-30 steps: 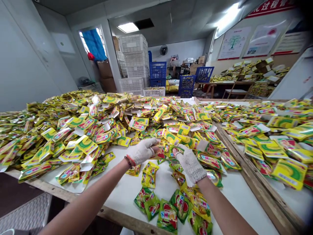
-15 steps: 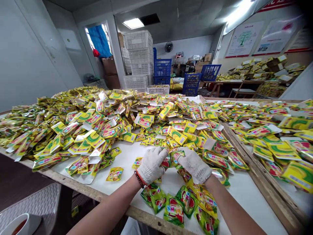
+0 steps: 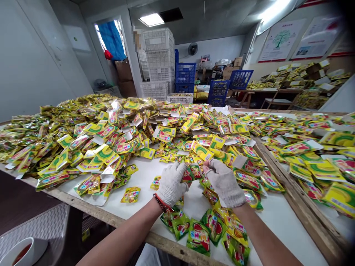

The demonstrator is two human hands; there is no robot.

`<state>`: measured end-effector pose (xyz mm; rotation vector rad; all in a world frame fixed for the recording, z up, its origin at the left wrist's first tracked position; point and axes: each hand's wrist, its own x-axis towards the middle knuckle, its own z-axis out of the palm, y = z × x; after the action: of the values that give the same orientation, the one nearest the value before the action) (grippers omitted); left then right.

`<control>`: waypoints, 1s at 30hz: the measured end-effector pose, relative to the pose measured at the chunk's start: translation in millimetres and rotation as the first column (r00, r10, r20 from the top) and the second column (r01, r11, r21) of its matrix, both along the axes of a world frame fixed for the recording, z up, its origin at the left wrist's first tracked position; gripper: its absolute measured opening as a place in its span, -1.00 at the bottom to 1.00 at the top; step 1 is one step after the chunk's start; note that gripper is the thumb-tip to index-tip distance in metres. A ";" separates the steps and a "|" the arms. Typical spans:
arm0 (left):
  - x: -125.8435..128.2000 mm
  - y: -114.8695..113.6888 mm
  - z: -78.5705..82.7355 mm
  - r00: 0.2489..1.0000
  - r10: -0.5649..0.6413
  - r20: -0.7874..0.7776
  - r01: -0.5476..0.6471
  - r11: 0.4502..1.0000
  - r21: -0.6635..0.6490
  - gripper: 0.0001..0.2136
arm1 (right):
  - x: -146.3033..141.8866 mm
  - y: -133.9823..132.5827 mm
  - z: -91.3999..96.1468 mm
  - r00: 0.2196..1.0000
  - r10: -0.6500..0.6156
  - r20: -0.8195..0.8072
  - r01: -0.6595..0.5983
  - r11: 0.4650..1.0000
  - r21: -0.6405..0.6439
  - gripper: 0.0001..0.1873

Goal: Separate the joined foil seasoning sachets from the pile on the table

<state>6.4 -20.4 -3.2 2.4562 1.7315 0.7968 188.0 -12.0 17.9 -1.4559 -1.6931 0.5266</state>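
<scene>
Both gloved hands are over the white table [image 3: 144, 177], at the near edge of the yellow packet heap [image 3: 105, 144]. The left hand [image 3: 172, 183] curls tight on a green sachet [image 3: 189, 175]. The right hand [image 3: 226, 183] is fisted just beside it, fingertips at its far edge; gripping or not, I can't tell. More green sachets [image 3: 198, 234] lie below the wrists.

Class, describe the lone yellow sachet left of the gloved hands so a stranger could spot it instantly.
Start at the white table heaped with yellow packets. Follow its near wooden edge to just left of the left hand. There one small yellow sachet lies by itself on bare tabletop, while its neighbours overlap in piles.
</scene>
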 end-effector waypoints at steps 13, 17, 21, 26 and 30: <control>5.0 -4.6 0.4 0.991 -0.095 -0.099 0.088 0.993 -0.073 -0.51 | -10.8 -11.7 5.1 0.906 0.285 -0.315 -0.415 0.747 -0.519 -0.73; 5.8 -2.7 -3.2 0.988 -0.156 -0.014 0.154 0.984 -0.086 -0.47 | -14.2 -6.6 -4.6 0.952 0.277 -0.129 -0.301 0.776 -0.554 -0.77; -5.6 2.7 5.7 0.867 -0.188 0.462 0.259 0.961 -0.095 -0.34 | -14.5 -3.4 -13.1 0.959 0.175 -0.225 -0.269 0.818 -0.509 -0.77; -17.7 9.5 9.2 0.396 0.094 0.914 0.512 0.804 -0.304 -0.48 | -9.9 -3.2 -8.0 0.931 0.131 -0.341 -0.274 0.868 -0.413 -0.78; -14.0 12.2 -1.0 0.309 0.242 0.920 0.536 0.755 -0.379 -0.54 | -10.7 -4.1 1.3 0.954 0.120 -0.273 -0.224 0.893 -0.389 -0.84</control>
<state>-7.6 -8.2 -4.3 1.1079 0.9356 1.0503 177.3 -16.1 19.2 -1.4613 -1.5804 1.1790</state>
